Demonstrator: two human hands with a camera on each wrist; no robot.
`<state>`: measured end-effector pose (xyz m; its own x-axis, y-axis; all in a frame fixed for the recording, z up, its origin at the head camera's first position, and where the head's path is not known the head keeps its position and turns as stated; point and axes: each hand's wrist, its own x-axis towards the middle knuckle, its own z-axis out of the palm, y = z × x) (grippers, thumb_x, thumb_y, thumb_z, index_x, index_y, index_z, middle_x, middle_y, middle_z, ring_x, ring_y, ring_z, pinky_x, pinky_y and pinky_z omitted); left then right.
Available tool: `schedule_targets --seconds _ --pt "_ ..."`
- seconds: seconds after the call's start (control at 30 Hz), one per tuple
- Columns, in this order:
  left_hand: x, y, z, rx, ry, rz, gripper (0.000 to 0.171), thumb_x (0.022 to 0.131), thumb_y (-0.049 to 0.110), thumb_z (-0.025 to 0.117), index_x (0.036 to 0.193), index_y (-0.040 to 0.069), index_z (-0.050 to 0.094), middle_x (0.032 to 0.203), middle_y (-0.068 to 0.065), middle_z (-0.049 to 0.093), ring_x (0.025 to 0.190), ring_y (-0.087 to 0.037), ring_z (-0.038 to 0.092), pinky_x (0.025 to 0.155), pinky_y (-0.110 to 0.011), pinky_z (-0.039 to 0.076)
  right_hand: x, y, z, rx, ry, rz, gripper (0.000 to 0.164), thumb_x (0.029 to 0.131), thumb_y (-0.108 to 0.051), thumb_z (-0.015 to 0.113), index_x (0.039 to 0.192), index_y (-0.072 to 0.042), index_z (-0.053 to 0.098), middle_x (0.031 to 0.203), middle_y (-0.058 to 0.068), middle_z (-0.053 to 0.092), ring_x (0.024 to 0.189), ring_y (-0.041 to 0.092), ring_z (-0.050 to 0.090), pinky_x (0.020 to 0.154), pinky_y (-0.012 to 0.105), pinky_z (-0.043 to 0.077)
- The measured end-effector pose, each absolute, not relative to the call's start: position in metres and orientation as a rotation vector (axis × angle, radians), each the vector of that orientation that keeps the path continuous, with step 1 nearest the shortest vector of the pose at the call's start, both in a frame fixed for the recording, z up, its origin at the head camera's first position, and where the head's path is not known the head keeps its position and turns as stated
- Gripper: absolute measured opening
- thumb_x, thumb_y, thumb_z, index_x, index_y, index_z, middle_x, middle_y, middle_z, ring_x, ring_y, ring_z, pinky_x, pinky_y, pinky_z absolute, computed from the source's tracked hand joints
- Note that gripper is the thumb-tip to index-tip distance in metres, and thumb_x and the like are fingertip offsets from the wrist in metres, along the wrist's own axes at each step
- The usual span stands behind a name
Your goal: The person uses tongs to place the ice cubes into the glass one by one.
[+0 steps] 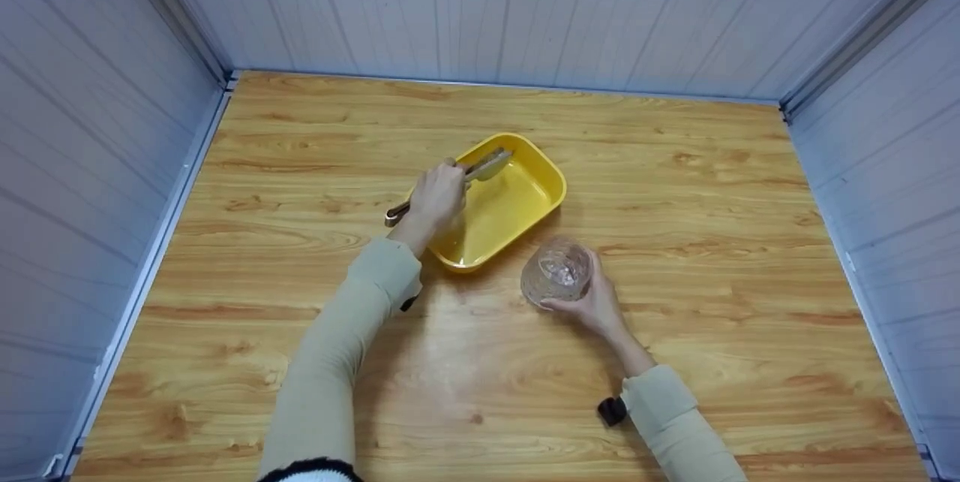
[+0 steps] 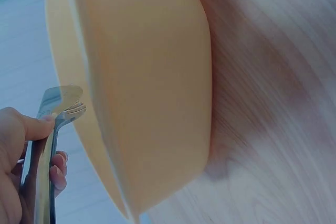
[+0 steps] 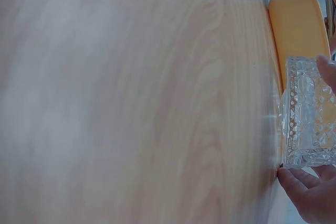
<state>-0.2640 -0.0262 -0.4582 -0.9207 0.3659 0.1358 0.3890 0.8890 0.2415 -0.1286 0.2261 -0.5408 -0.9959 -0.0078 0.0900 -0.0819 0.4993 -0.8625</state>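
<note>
My left hand grips metal tongs over the left side of a yellow rectangular basin. In the left wrist view, the tongs show one flat, broad tip and one forked tip, thumb on one side and fingers on the other. The tips reach over the basin's inside. Nearer to me on the right, my right hand holds a clear patterned glass around its side. The right wrist view shows this glass with a faceted surface, thumb and fingers on opposite sides, its base close to the table.
A wood-grain table lies under everything. Pale panel walls enclose it at the back, left and right. The basin's near corner stands a short way from the glass.
</note>
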Motion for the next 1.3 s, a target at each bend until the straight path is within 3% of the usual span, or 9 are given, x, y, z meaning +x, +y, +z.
schedule_targets --seconds 0.2,0.47,0.7,1.3 --pt "-0.251 -0.025 -0.453 -0.652 -2.883 -0.466 0.02 0.087 0.016 0.054 0.098 0.001 0.062 0.086 -0.014 0.058 0.072 -0.03 0.059 0.06 -0.039 0.048 -0.128 0.225 -0.539 0.065 -2.658 1.554 0.1 0.05 -0.027 0.086 0.131 -0.006 0.032 0.127 0.014 0.044 0.117 0.026 0.04 0.098 0.038 0.027" --pt "-0.232 -0.019 -0.443 -0.666 -2.802 -0.58 0.021 0.086 0.018 0.056 0.1 0.003 0.062 0.086 -0.012 0.057 0.07 -0.03 0.058 0.057 -0.038 0.048 -0.118 0.213 -0.506 0.065 -2.654 1.569 0.094 0.053 -0.009 0.084 0.128 0.005 0.031 0.124 0.024 0.042 0.116 0.037 0.039 0.098 0.043 0.027" --pt "-0.213 -0.014 -0.436 -0.747 -2.692 -0.655 0.022 0.086 0.018 0.057 0.103 0.005 0.062 0.081 -0.009 0.054 0.062 -0.027 0.057 0.053 -0.036 0.047 -0.127 0.226 -0.54 0.04 -2.697 1.514 0.1 0.05 -0.033 0.085 0.13 -0.006 0.032 0.126 0.014 0.045 0.117 0.026 0.04 0.097 0.038 0.029" --pt "-0.168 -0.011 -0.433 -0.946 -2.612 -0.707 0.022 0.085 0.016 0.057 0.104 0.005 0.06 0.079 -0.006 0.052 0.059 -0.02 0.054 0.051 -0.033 0.046 -0.128 0.227 -0.542 0.064 -2.652 1.561 0.1 0.049 -0.027 0.086 0.13 -0.005 0.033 0.125 0.014 0.046 0.116 0.025 0.041 0.099 0.037 0.026"
